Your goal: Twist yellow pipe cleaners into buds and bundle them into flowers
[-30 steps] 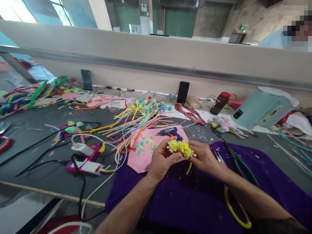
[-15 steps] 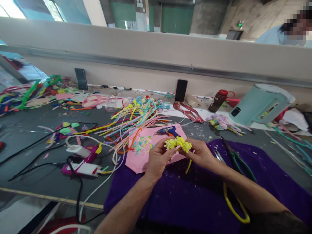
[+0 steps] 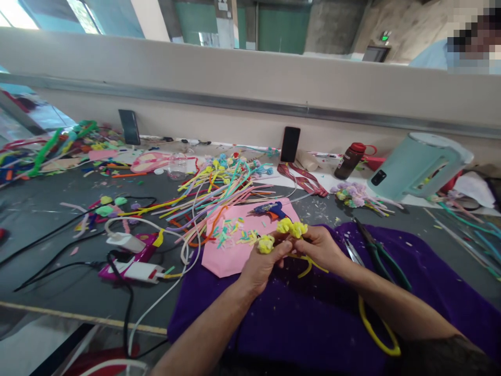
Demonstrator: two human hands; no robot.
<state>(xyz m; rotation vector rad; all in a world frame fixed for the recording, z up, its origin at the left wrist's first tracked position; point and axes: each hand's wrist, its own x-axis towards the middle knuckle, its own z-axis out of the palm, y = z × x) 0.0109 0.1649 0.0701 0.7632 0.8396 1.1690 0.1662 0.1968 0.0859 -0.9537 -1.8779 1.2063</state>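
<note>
Yellow fuzzy pipe-cleaner flowers (image 3: 291, 227) with thin yellow stems (image 3: 307, 265) are held between my two hands, over the purple cloth. My left hand (image 3: 263, 263) is closed, with one yellow flower head (image 3: 266, 244) showing at its fingers. My right hand (image 3: 319, 248) pinches the other flowers close beside it, stems hanging below. The fingertips of both hands nearly meet and partly hide the stems. Just beyond them a blue hot glue gun (image 3: 274, 210) lies on a pink sheet (image 3: 223, 265) with small cut pieces (image 3: 229, 232) scattered on it.
Green-handled pliers (image 3: 385, 261) and yellow-handled scissors (image 3: 378, 329) lie near my right forearm on the purple cloth (image 3: 289, 324). A power strip (image 3: 133, 263) with cables is at left. Behind are loose pipe cleaners (image 3: 219, 190), a phone (image 3: 290, 144), a bottle (image 3: 349, 160) and a kettle (image 3: 418, 167).
The yellow flowers, bunched in one cluster before, are now parted, one head at my left hand and the others at my right. More yellow stem shows below my right hand.
</note>
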